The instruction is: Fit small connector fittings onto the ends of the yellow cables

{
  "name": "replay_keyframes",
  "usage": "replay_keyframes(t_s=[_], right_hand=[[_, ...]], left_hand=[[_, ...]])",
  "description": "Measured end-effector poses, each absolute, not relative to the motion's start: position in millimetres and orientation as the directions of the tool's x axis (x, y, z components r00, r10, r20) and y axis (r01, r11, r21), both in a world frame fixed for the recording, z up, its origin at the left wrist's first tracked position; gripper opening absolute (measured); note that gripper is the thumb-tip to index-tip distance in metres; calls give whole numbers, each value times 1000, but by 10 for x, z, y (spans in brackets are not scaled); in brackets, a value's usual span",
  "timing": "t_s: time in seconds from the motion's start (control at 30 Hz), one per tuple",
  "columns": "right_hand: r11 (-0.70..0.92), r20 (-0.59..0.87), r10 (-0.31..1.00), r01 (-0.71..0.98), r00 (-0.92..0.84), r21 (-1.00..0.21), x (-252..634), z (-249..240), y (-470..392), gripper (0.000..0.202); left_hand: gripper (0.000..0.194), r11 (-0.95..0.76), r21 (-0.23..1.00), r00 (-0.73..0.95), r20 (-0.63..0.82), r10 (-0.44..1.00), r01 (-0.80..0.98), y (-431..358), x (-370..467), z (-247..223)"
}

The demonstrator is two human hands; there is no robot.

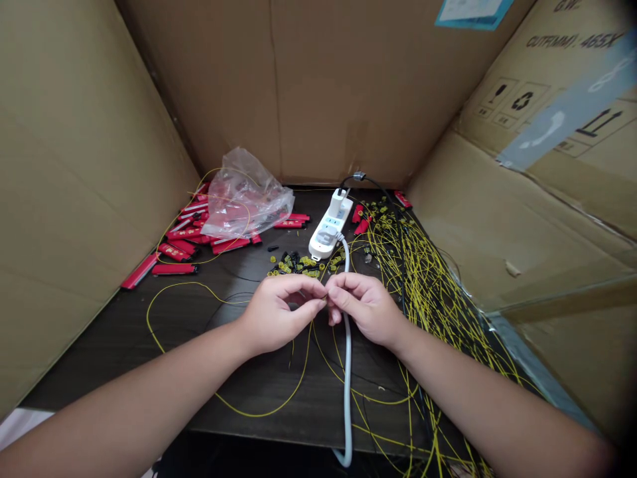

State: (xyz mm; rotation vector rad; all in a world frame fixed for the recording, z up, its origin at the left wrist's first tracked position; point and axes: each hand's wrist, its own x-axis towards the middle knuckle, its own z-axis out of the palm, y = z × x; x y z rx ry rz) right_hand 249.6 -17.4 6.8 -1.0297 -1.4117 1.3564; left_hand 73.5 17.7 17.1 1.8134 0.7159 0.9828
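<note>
Surface: dark brown wood-look tabletop (114, 338), walled by tan cardboard panels (328, 99) left, back and right; right panel printed with handling symbols. Left hand (283, 312) and right hand (368, 305): thumb and fingertips pinched together on each, pinches meeting; cannot tell what lies between. Thin yellow wire (259, 416) loops below, rising toward the fingertips. Beyond: small yellow-and-black plastic pieces (298, 261), white plastic power strip (318, 251). Back left: crumpled clear plastic bag (243, 192) over red oblong pieces (174, 269). Right: tangled yellow wires (428, 285)
</note>
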Motion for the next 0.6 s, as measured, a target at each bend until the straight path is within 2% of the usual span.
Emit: replay_keyframes(t_s=[0.27, 0.4, 0.6], right_hand=[[46, 42, 970, 8, -238, -999, 2492, 45, -172, 28], [37, 39, 971, -12, -236, -999, 2492, 41, -176, 26], [47, 50, 970, -17, -238, -999, 2498, 44, -182, 24]], left_hand=[[8, -304, 952, 521, 253, 815, 13, 192, 740, 148], [15, -131, 989, 551, 147, 822, -68, 220, 735, 131], [23, 72, 993, 615, 2, 789, -95, 261, 722, 110]])
